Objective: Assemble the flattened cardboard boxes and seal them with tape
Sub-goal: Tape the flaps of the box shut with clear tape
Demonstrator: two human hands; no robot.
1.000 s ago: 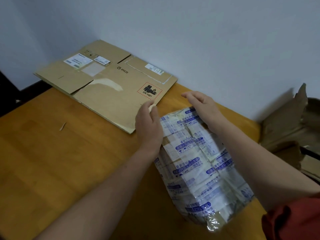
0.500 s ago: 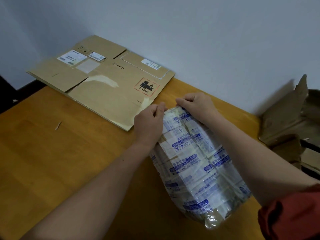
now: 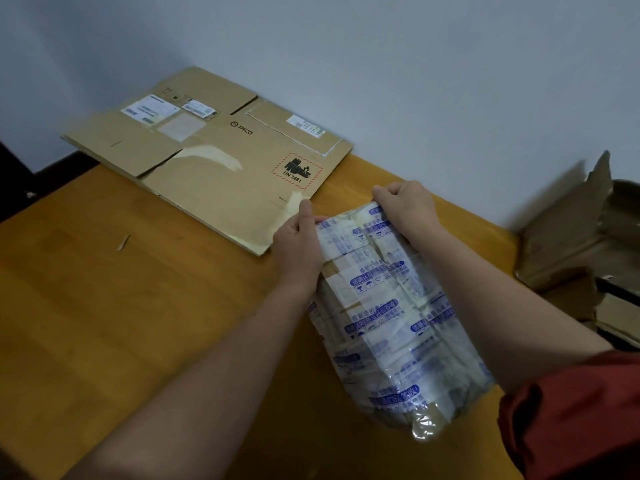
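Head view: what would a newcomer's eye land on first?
The blue-printed, plastic-wrapped pack at centre right on the table, with the left hand and right hand both pinching its far end. Beyond it, to the left, a flat box lies by the wall, and torn cardboard sits at the right edge.

Wooden table (image 3: pixel 121 323) with flattened cardboard box (image 3: pixel 214 157), plastic-wrapped bundle (image 3: pixel 388 323), small sliver (image 3: pixel 123 242).

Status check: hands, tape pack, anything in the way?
Left hand, right hand pinch tape pack at far end. Flattened box lies flat beyond. Torn cardboard right, apart.
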